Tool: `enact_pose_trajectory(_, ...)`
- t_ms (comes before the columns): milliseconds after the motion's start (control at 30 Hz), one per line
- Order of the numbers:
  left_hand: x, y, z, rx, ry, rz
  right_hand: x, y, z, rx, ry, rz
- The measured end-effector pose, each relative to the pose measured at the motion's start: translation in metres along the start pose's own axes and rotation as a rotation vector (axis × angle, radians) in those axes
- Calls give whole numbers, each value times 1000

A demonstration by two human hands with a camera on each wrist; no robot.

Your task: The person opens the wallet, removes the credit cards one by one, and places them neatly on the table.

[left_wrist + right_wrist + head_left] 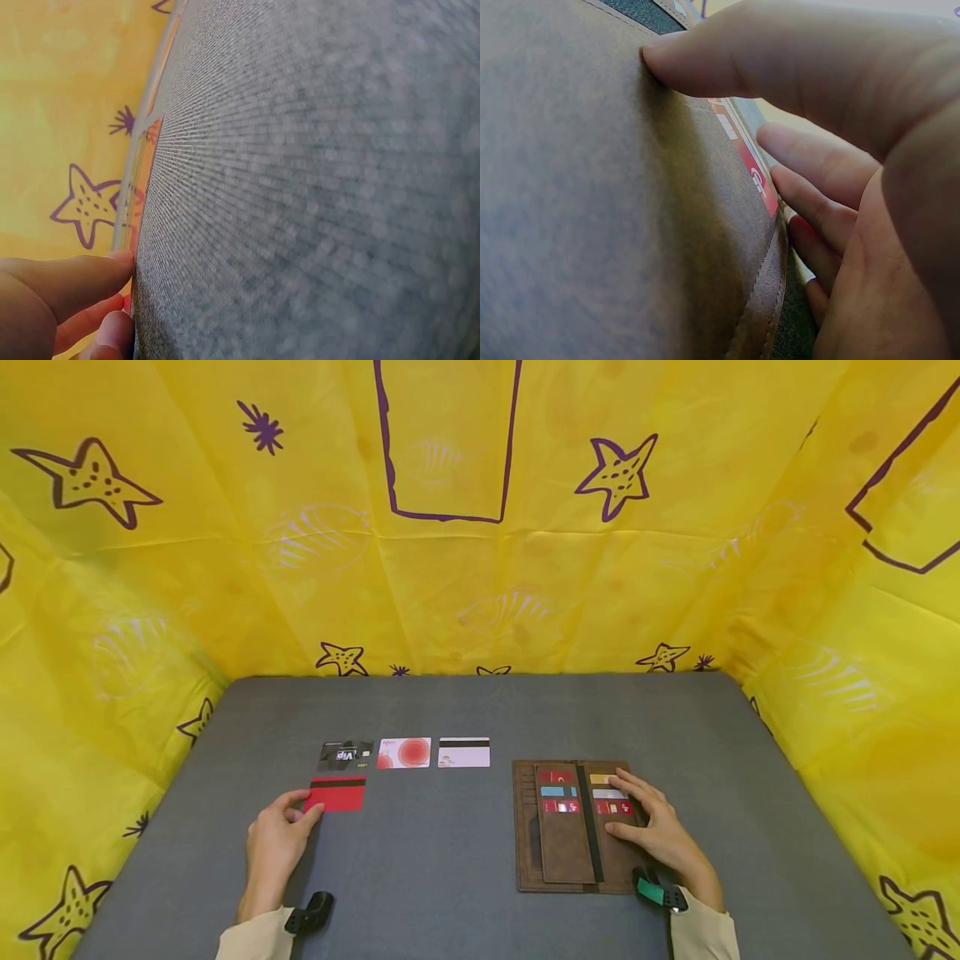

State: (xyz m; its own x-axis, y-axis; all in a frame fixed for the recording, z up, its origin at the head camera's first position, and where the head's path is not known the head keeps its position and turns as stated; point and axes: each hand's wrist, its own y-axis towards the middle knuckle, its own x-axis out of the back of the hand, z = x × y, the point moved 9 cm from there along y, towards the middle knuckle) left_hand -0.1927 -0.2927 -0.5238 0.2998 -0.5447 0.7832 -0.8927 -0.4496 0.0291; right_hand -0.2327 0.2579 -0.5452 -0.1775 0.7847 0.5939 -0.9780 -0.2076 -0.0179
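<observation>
A red card (pixel 337 796) with a dark stripe lies at table level, and my left hand (pixel 277 839) pinches its left edge between thumb and fingers. Low in the left wrist view, the left thumb (pixel 97 277) meets the card's edge. On the right, a brown wallet (pixel 566 856) lies unfolded with several cards (pixel 561 807) in its slots. My right hand (pixel 663 835) rests on the wallet's right side, its thumb (pixel 697 60) touching the leather. The other right fingers are spread along the wallet's edge.
Above the red card lie a black card (pixel 345 756), a white card with red circles (pixel 405 753) and a pale striped card (pixel 463 752), in a row. A dark strap (pixel 588 827) runs down the wallet. Yellow patterned cloth (pixel 480 568) surrounds the grey table (pixel 435 877).
</observation>
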Motion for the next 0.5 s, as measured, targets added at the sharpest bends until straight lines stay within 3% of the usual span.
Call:
enact_pose_trajectory(300, 6, -4, -1, 5, -56, -48, -1, -1, 0, 3, -5, 8)
enact_pose_trajectory(500, 5, -7, -8, -14, -102, -12, -2, 0, 0, -6, -3, 13)
